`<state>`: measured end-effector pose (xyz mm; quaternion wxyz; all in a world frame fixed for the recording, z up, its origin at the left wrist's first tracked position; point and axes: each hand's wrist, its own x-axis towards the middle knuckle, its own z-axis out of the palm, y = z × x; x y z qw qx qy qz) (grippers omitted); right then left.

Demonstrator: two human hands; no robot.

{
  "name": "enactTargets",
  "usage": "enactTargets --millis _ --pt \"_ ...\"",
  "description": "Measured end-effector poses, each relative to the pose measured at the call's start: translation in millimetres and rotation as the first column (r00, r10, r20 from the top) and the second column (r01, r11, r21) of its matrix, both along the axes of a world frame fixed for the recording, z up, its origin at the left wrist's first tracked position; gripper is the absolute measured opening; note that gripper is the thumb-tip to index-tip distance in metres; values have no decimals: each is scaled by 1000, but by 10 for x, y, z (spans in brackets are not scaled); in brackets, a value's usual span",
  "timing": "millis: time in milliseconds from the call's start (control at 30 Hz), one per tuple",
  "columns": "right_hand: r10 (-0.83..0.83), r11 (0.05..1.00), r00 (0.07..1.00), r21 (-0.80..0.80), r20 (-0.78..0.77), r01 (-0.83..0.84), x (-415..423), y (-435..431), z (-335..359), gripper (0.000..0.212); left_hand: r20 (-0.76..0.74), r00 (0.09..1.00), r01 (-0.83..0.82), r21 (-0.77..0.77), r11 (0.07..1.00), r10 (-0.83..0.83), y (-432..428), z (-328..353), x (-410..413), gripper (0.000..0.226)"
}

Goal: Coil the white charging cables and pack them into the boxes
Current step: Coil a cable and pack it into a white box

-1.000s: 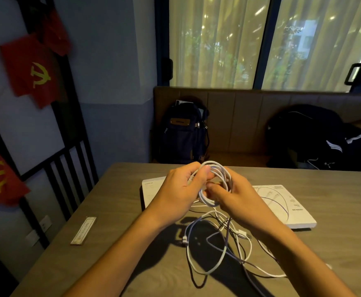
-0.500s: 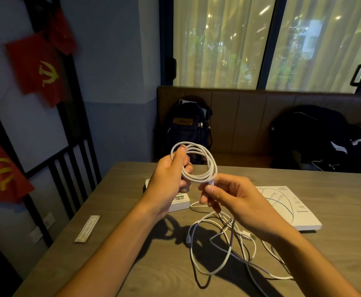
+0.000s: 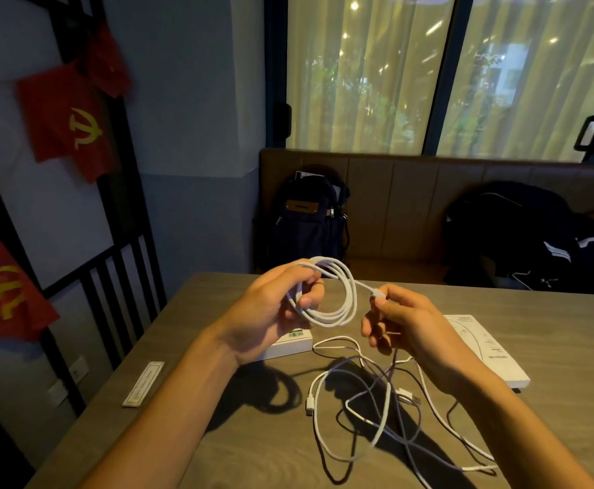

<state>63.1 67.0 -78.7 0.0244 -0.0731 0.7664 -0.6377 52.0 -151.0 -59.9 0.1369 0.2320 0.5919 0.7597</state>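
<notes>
Fingers of the left hand (image 3: 270, 308) curl tight round the coil (image 3: 330, 321), held up over the table (image 3: 217, 435). Right hand (image 3: 408, 326) pinches its plug (image 3: 376, 294), just beside. Both arms reach forward. Loose cables (image 3: 309, 404) lie below, near a box (image 3: 288, 345).

Curtained windows (image 3: 366, 75) glow above a padded bench (image 3: 412, 192), blue wall (image 3: 189, 118).

coiled white cable (image 3: 329, 321): several round loops, raised mid-frame | loose white cables (image 3: 309, 405): tangled on desk (image 3: 553, 312), lower centre | small box (image 3: 288, 345): centre-left | flat box (image 3: 493, 351): right
</notes>
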Motion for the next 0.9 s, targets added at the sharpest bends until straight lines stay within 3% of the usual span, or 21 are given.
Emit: enactTargets --millis 100,167,300,433,533,733,900 --pt "-16 998 999 -65 -39 14 18 91 102 21 55 990 121 104 987 -127 -102 16 -34 24" --pt "-21 999 996 -51 -88 17 42 156 162 23 95 987 115 144 983 -129 -134 7 -54 29" --pt "-107 994 969 -56 -222 97 92 190 261 31 -105 994 19 -158 987 -36 -95 -19 -37 29" --pt "-198 980 914 -92 -354 176 142 118 306 35 -228 973 -80 -481 873 -36 -20 -43 -9 37" --pt "-245 969 881 -82 -405 231 160 90 316 35 -261 956 -48 -590 806 -135 55 -69 33 28" --pt "-259 922 942 -345 -216 174 171 35 364 32 -141 939 172 -597 784 -314 230 -79 140 39" --pt "-250 810 968 -550 -10 203 157 -13 385 27 -98 932 221 -610 761 -349 204 -109 111 43"
